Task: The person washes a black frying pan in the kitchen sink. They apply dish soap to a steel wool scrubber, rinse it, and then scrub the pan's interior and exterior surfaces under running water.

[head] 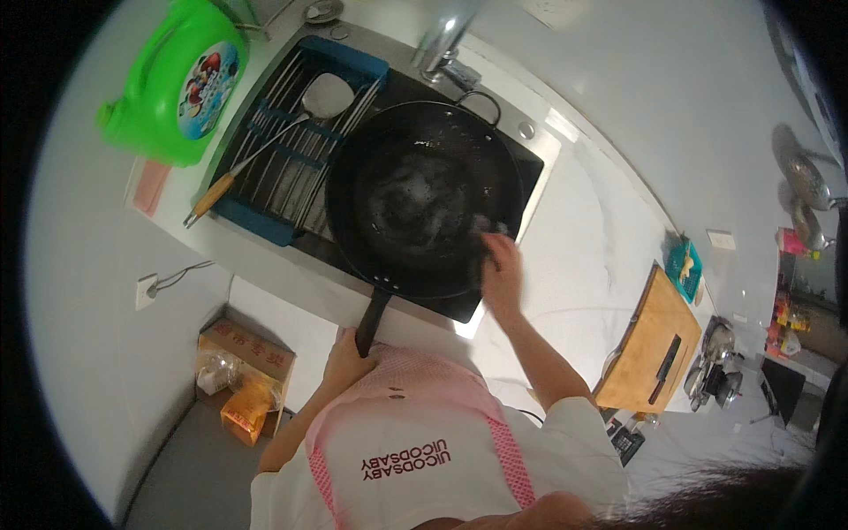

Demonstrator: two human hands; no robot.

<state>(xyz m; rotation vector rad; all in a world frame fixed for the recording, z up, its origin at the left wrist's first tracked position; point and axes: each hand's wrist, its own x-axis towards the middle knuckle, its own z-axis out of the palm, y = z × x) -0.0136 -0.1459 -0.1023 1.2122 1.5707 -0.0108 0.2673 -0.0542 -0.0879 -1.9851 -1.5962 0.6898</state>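
Observation:
A large dark wok [424,199] with water and some foam in it rests over the sink [530,165]. Its long black handle [376,311] points toward me, and my left hand [348,361] grips the end of it. My right hand [501,271] is at the wok's right rim, with curled, motion-blurred fingers reaching inside. A blurred greyish patch shows by those fingertips; whether they hold anything is unclear. Left of the wok, a metal turner with a wooden handle [215,195] lies across a blue-ended wire drying rack [258,222].
A chrome faucet [450,63] stands behind the wok. At far left is a green plastic jug [156,86]. To the right are a wooden cutting board [646,351] bearing a black-handled knife [664,368] and a teal basket [682,271]. A cardboard box [248,348] sits low left.

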